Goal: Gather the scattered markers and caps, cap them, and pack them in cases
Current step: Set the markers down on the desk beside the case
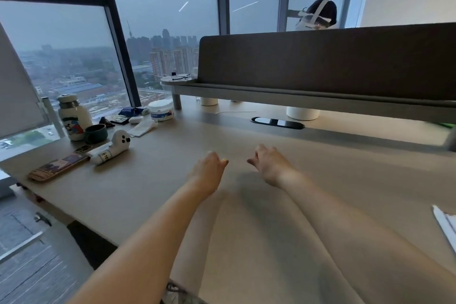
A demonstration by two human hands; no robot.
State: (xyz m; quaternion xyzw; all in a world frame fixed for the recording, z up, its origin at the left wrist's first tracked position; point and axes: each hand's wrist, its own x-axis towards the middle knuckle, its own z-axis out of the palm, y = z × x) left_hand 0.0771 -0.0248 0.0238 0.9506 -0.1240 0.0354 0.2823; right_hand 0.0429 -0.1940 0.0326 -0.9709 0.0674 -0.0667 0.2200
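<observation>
Across the bare middle of the desk (246,229) no marker, cap or case can be picked out, so the task's things lie out of view or among the clutter on the left. Both arms reach forward side by side: the left hand (208,168) hovers palm down with its fingers loosely curled and nothing in them, though a yellow speck at its fingertips is too small to name. The right hand (267,163) matches it, fingers drooping toward the surface, thumb out to the side, gripping nothing that shows. It looks like the opening search. Left of the hands lies a white seal-shaped pouch (116,145), with a flat patterned case (58,166) nearer the desk edge; either might serve for packing, but that cannot be settled from here. Behind them stand a printed bottle (74,118), a dark cup (96,133) and a white tub (161,110). The sensible play is to look down and around before reaching, locate every loose piece, sweep them into one pile near the body, and only then pair caps by colour.
</observation>
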